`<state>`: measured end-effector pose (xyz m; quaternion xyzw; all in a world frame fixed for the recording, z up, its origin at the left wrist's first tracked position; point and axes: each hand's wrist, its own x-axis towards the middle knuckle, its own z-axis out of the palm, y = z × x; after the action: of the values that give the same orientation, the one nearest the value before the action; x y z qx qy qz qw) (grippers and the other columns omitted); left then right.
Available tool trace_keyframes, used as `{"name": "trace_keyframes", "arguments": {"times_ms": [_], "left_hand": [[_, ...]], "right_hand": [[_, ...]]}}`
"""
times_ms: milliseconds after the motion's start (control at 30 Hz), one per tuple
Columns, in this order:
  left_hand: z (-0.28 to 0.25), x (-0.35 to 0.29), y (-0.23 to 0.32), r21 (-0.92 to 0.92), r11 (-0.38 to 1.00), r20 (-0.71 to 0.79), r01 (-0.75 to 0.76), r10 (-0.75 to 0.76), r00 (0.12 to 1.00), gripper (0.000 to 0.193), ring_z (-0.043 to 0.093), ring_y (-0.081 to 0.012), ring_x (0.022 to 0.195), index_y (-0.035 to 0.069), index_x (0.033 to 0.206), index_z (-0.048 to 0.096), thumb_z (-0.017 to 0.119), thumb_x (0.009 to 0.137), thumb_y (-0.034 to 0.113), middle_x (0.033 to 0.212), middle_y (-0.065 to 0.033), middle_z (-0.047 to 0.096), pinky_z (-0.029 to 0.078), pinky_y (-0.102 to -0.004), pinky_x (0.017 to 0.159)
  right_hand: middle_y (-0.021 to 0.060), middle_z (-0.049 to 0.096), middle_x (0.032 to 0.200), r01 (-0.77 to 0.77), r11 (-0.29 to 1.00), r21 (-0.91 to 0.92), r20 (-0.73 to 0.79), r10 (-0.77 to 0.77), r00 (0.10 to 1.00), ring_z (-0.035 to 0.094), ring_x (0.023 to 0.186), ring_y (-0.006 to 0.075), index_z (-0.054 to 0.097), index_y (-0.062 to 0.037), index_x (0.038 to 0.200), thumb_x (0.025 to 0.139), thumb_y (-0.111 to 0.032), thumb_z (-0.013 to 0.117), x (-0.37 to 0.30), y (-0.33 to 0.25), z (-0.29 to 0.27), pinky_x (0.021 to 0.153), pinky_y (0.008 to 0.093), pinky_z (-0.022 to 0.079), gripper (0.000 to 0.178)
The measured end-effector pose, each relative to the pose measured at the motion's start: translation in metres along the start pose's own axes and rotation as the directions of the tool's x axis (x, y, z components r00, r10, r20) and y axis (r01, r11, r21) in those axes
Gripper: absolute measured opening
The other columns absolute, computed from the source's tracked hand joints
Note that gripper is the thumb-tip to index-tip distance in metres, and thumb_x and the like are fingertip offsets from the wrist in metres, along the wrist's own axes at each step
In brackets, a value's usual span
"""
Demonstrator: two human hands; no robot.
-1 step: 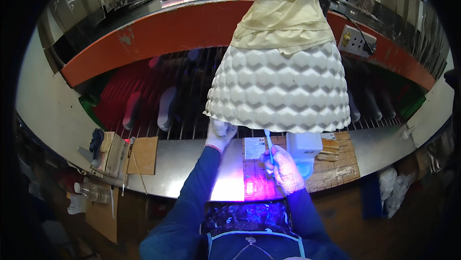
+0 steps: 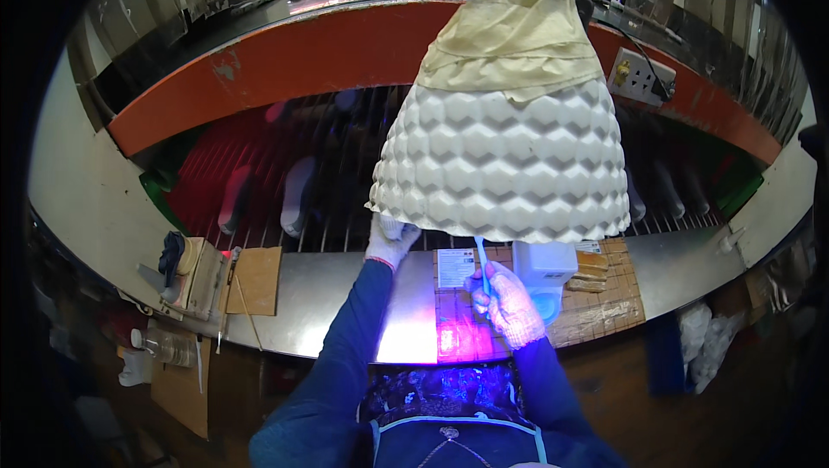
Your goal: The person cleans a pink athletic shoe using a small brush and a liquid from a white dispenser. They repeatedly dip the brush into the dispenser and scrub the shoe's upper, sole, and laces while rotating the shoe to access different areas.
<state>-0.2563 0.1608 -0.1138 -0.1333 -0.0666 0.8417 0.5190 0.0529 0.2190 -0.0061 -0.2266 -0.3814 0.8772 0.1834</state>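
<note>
My left hand [image 2: 389,241], in a white glove, reaches under the lower left edge of a white honeycomb-patterned hood [image 2: 505,166]. Its fingers look curled, but the hood covers their tips and whatever they hold. In my gloved right hand [image 2: 511,302] is a slim light-blue handle, shaped like a toothbrush [image 2: 483,258], pointing away from me. Its far end disappears below the hood's rim. Just right of that hand stands a white plastic container [image 2: 544,262] with a blue lower part. Pink and violet light falls on the bench between my arms.
Shoe soles [image 2: 298,196] lie on a dark rod rack [image 2: 332,209] behind the metal bench [image 2: 319,291]. Yellowish blocks [image 2: 590,271] rest on a brown mat [image 2: 604,308]. At left are a box [image 2: 200,276], cardboard [image 2: 255,280] and thin sticks [image 2: 247,308]. A power socket [image 2: 639,73] is on the orange beam [image 2: 259,49].
The left hand has shifted very slightly, with a little less of it showing under the hood. The right hand keeps its grip on the toothbrush, almost unmoved.
</note>
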Motion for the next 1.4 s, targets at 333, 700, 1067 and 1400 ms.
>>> {"name": "trace_keyframes", "arguments": {"times_ms": [333, 700, 1067, 1400], "left_hand": [[-0.025, 0.029, 0.033, 0.535, 0.797, -0.233, -0.281, 0.459, 0.857, 0.044, 0.045, -0.0456, 0.14, 0.017, 0.14, 0.048, 0.042, 0.106, 0.043, 0.141, -0.016, 0.051, 0.038, -0.0605, 0.109], [0.021, -0.079, -0.049, 0.579, 0.721, 0.039, -0.381, 0.442, 0.896, 0.075, 0.052, -0.0404, 0.132, 0.004, 0.151, 0.036, 0.058, 0.1, 0.054, 0.138, -0.0296, 0.051, 0.038, -0.0477, 0.115], [0.02, -0.069, -0.051, 0.664, 0.674, 0.114, -0.324, 0.337, 0.934, 0.088, 0.035, -0.0418, 0.148, 0.0, 0.161, 0.016, 0.052, 0.102, 0.055, 0.159, -0.0313, 0.033, 0.022, -0.0484, 0.125], [0.013, -0.213, -0.137, 0.767, 0.595, -0.039, -0.239, 0.416, 0.909, 0.089, 0.053, -0.0274, 0.13, 0.008, 0.156, 0.033, 0.04, 0.098, 0.075, 0.143, -0.0134, 0.051, 0.048, -0.0435, 0.107]], "right_hand": [[0.0122, 0.068, 0.1, 0.096, 0.823, -0.561, -0.07, -0.163, 0.984, 0.06, 0.073, 0.0196, 0.063, -0.0039, 0.11, 0.097, -0.028, 0.061, 0.089, 0.008, -0.044, 0.066, 0.0348, 0.051, 0.028], [0.0182, 0.072, 0.117, -0.504, -0.286, -0.815, -0.281, -0.565, 0.775, 0.073, 0.092, 0.0326, 0.066, -0.0054, 0.121, 0.084, -0.044, 0.074, 0.277, -0.026, -0.039, 0.078, 0.0466, 0.057, 0.054], [0.0225, 0.075, 0.093, -0.139, 0.026, -0.99, -0.13, -0.547, 0.827, 0.075, 0.087, 0.0343, 0.074, 0.0038, 0.101, 0.071, -0.049, 0.074, 0.165, -0.101, 0.038, 0.081, 0.0416, 0.057, 0.061], [0.0105, 0.064, 0.089, 0.373, 0.054, -0.926, 0.356, -0.196, 0.914, 0.065, 0.077, 0.0238, 0.061, -0.002, 0.098, 0.086, -0.041, 0.076, -0.091, -0.01, 0.068, 0.066, 0.0379, 0.05, 0.043]]}}
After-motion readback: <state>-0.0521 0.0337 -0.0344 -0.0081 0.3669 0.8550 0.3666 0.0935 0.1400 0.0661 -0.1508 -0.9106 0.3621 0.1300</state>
